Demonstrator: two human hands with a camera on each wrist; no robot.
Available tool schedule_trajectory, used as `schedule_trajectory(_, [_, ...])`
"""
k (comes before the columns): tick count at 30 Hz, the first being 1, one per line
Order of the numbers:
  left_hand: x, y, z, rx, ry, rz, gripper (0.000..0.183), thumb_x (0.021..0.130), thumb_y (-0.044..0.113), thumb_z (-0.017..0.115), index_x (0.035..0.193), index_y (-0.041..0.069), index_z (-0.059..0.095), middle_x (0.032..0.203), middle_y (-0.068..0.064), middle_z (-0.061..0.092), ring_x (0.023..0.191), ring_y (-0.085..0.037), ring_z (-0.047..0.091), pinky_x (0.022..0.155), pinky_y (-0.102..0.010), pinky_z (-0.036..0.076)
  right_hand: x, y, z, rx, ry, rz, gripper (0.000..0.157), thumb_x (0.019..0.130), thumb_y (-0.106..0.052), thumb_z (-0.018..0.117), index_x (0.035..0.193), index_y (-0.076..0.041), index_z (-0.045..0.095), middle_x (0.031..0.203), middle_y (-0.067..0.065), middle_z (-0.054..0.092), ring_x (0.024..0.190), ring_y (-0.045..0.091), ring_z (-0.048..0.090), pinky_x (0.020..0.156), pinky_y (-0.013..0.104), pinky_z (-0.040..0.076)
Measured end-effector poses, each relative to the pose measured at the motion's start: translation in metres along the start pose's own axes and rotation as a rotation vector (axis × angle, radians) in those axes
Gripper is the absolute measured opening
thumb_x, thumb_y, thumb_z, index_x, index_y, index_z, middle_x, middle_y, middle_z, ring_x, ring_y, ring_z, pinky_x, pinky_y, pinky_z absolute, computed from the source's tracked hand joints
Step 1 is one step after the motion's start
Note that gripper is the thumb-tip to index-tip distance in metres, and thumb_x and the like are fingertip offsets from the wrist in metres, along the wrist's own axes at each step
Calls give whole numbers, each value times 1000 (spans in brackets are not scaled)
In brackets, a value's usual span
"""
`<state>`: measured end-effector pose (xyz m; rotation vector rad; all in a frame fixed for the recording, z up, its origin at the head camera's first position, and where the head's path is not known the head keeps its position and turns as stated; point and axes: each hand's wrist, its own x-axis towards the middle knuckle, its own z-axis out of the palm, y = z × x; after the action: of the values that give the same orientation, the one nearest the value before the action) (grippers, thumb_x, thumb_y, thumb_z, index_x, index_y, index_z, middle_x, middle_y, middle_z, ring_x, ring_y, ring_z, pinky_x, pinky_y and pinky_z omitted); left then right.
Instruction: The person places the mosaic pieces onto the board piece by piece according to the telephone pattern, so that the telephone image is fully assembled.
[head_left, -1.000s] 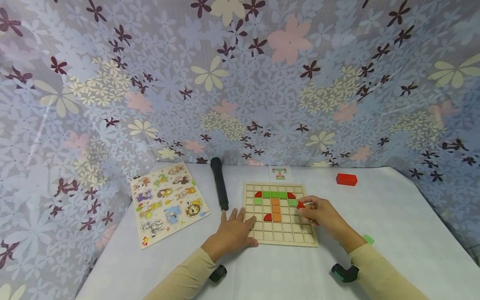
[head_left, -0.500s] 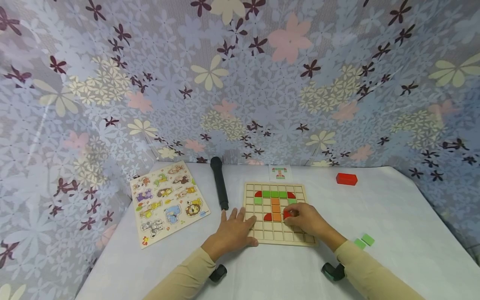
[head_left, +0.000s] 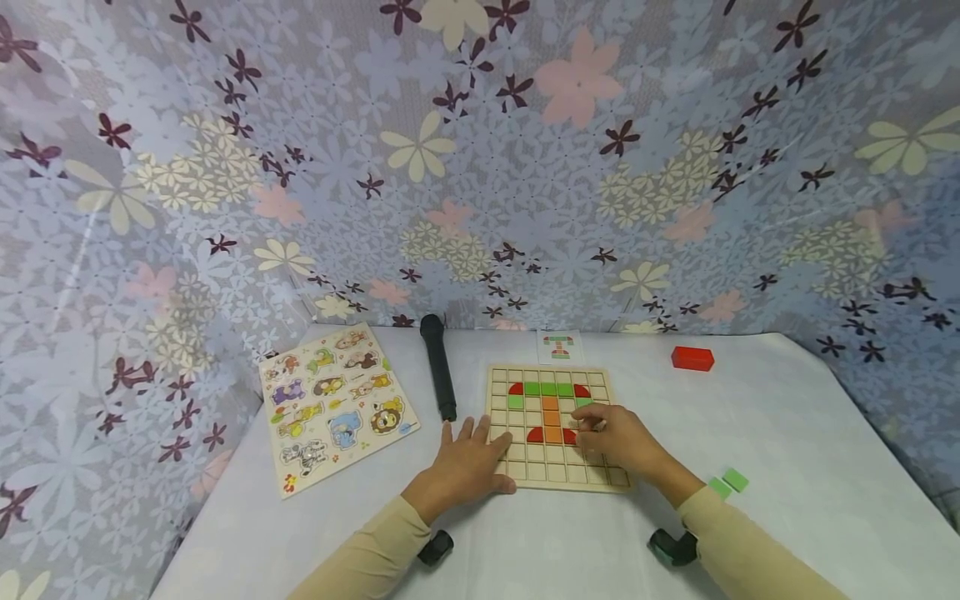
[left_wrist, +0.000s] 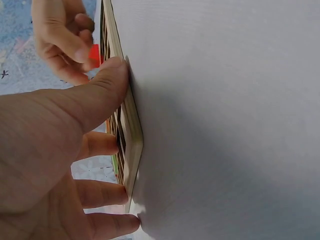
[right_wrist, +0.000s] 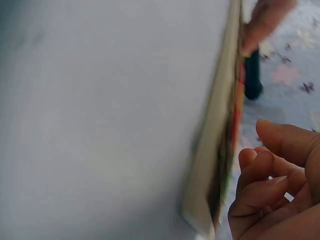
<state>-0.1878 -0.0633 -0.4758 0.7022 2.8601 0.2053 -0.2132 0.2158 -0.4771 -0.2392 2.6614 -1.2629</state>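
Observation:
A wooden grid board [head_left: 525, 472] lies on the table with green, orange and red pieces set in a T-like pattern. My left hand [head_left: 463, 468] rests on its left edge with fingers spread; the left wrist view shows the thumb [left_wrist: 102, 90] on the rim. A red quarter-round piece [head_left: 569, 436] lies in a cell right of the lowest orange square [head_left: 552, 434]. Just beside it is my right hand [head_left: 618, 442]. In the right wrist view that hand's fingers [right_wrist: 257, 175] are loosely bent and the thumb stands apart, with nothing between them.
A picture card [head_left: 560, 347] lies behind the board. To the left are a black microphone-like stick [head_left: 439, 367] and an animal puzzle board [head_left: 337, 400]. Loose green squares [head_left: 736, 480] lie at the right, with a red block [head_left: 693, 358] farther back.
My right hand has moved left over the board with the red quarter-round piece, set it in a cell and let go. My left hand has stayed in place.

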Motion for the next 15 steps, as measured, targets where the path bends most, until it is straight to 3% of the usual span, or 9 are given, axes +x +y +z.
schedule_trajectory(3, [0, 1, 1, -8, -4, 1, 76, 86, 58, 73, 150, 22, 52, 160, -20, 39, 147, -44, 36, 115, -70, 23, -10, 3, -22, 80, 37, 40, 39, 96, -15, 70, 131, 0, 64, 102, 7, 64, 86, 21, 58, 64, 30, 50])
schedule_trajectory(8, [0, 1, 1, -32, -16, -2, 77, 87, 59, 71, 152, 23, 50, 162, -20, 35, 148, -44, 33, 115, -71, 21, -42, 17, -75, 237, 104, 110, 55, 97, -26, 72, 141, 2, 54, 103, 7, 59, 75, 19, 52, 55, 30, 42])
schedule_trajectory(12, [-2, -1, 1, -57, -16, -9, 78, 87, 60, 71, 153, 23, 49, 163, -19, 33, 150, -45, 29, 115, -71, 21, -71, 43, -110, 297, 145, 141, 47, 98, -32, 70, 138, -12, 58, 99, -4, 61, 72, 16, 50, 57, 32, 42])
schedule_trajectory(15, [-5, -3, 2, -73, -6, -3, 79, 86, 59, 72, 152, 23, 49, 163, -19, 34, 150, -45, 28, 115, -72, 21, -90, 65, -125, 300, 158, 206, 38, 99, -35, 69, 133, -23, 60, 99, -11, 62, 73, 15, 49, 58, 33, 43])
